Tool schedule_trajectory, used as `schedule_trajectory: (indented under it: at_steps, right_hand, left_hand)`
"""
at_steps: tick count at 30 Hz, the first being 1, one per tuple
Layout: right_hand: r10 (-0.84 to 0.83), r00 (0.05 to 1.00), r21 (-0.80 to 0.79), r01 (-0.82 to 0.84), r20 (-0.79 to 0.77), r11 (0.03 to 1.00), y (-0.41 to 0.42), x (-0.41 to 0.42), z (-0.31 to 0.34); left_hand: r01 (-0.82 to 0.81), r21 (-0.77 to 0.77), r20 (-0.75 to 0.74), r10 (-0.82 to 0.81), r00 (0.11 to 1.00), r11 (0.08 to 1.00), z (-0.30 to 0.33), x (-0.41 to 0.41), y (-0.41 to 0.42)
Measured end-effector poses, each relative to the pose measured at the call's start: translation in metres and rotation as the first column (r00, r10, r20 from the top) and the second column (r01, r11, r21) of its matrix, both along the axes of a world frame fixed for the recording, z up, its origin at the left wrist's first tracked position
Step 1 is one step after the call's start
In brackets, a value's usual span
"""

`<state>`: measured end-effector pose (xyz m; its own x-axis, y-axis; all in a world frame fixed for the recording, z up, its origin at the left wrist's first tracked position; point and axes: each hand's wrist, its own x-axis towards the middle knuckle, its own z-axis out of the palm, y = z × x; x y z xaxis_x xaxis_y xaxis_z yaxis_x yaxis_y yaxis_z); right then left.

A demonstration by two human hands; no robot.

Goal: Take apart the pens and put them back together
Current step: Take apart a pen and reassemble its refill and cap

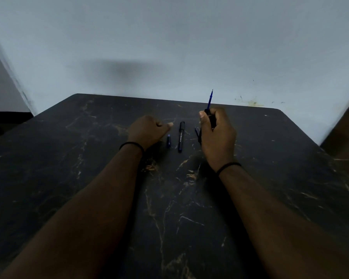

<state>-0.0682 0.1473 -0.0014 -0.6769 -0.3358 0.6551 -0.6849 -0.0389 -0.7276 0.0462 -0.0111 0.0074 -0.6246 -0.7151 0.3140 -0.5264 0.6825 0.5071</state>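
My right hand (217,135) is closed around a dark pen barrel with a blue refill (210,100) sticking up out of the top, tip pointing away from me. A capped dark pen (181,136) lies on the black marble table (89,158) between my hands, pointing away. To its left lies a short blue pen piece (168,141). My left hand (149,130) rests on the table with fingers curled, thumb pointing toward the capped pen, holding nothing that I can see. A thin dark part (196,132) shows just left of my right hand.
A pale wall (169,47) rises directly behind the table's far edge. A dark wooden piece of furniture (345,133) stands off the table's right side. Both wrists wear thin black bands.
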Motion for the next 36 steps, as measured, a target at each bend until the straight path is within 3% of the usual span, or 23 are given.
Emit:
schedule_trajectory:
  at_steps: [5,9,11,14,17,19,22,26,36]
  right_hand:
    - [0.016,1.000,0.015,-0.016,0.006,1.000,0.000,0.000,0.000]
    - [0.010,1.000,0.039,-0.010,0.001,0.999,0.000,0.000,0.000]
    - [0.013,1.000,0.044,-0.013,-0.001,0.999,0.000,0.001,-0.001]
    - [0.030,0.999,0.070,-0.029,-0.018,0.997,0.001,0.001,-0.001]
    - [0.044,0.996,0.150,-0.033,-0.071,0.988,-0.001,0.000,-0.001]
    - [0.060,0.992,0.219,-0.034,-0.110,0.975,-0.002,-0.001,-0.002]
    - [0.069,0.986,0.317,-0.018,-0.150,0.948,-0.003,-0.003,-0.004]
    - [0.065,0.984,0.380,0.003,-0.167,0.925,-0.005,-0.005,-0.005]
    - [0.060,0.983,0.411,0.016,-0.172,0.912,-0.006,-0.005,-0.005]
  left_hand:
    - [-0.001,-0.013,0.210,0.004,0.978,1.000,0.004,-0.001,0.006]
    - [0.009,-0.070,0.279,0.011,0.960,0.998,0.009,-0.001,0.006]
    - [-0.022,-0.058,0.195,0.033,0.980,0.998,0.006,-0.003,0.006]
    - [-0.011,0.027,-0.123,0.014,0.992,1.000,0.000,-0.007,0.005]
    - [0.098,0.273,-0.477,0.046,0.878,0.957,-0.001,-0.012,0.006]
    - [0.231,0.489,-0.619,0.148,0.771,0.841,-0.002,-0.014,0.006]
    - [0.376,0.610,-0.681,0.220,0.698,0.697,-0.003,-0.013,0.004]
    - [0.474,0.633,-0.725,0.255,0.640,0.612,-0.001,-0.011,0.006]
    - [0.525,0.615,-0.740,0.200,0.643,0.588,0.000,-0.010,0.008]
